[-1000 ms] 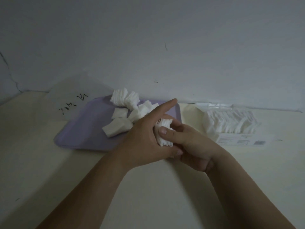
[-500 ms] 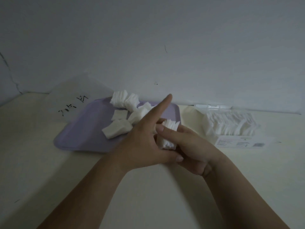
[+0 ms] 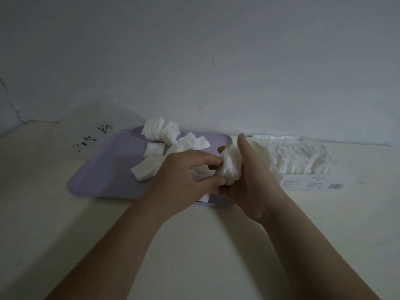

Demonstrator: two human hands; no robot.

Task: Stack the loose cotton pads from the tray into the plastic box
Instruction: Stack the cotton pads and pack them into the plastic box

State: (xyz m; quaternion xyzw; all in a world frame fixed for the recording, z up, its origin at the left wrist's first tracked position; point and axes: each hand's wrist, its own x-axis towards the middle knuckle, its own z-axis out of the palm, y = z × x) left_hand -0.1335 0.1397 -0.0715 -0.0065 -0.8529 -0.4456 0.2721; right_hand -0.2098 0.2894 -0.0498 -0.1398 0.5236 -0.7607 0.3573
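Over the near right corner of the flat lilac plastic tray, the person's right hand cups a small bundle of white square cotton pads, thumb upright and fingers curled behind it, while the left hand pinches the bundle's left edge between thumb and curled fingertips. More loose white cotton pads lie scattered on the tray's far half, and the clear plastic box, holding a row of pads, sits on the cream table just right of the tray, by the wall. A white sheet with black handwriting lies beyond the tray's left end.
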